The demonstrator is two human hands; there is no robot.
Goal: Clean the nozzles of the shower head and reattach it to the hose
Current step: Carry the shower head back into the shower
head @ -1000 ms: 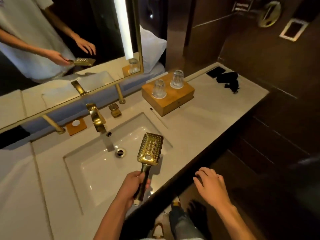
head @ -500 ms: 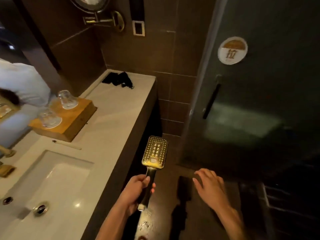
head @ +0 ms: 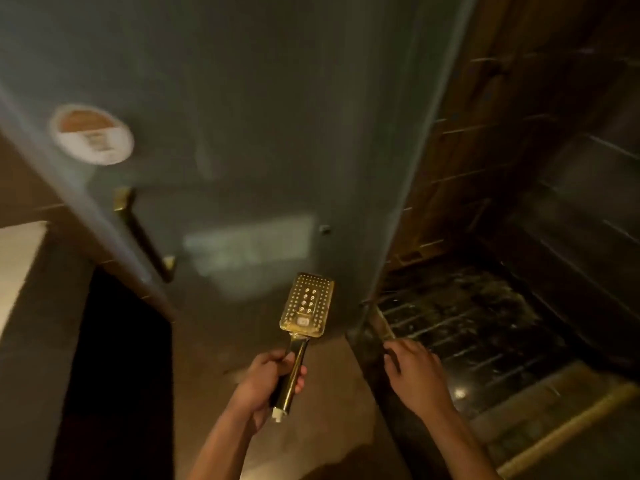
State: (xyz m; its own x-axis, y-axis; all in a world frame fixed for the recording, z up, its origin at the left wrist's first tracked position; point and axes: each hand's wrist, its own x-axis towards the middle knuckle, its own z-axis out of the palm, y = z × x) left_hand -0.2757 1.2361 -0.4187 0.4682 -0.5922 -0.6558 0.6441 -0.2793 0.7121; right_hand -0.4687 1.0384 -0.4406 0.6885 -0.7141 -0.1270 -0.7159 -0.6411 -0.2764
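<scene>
A gold rectangular shower head points up and away from me, its nozzle face toward the camera. My left hand is wrapped around its handle, whose white threaded end sticks out below my fist. My right hand hovers empty to the right, fingers spread, near the lower edge of the glass door. No hose is in view.
A frosted glass shower door with a gold bar handle and a round sticker stands straight ahead. To the right lies the dark grooved shower floor between tiled walls. The vanity counter's end shows at far left.
My view has swung right, away from the sink and counter to the shower door and stall. Both hands keep their pose, the left still holding the shower head.
</scene>
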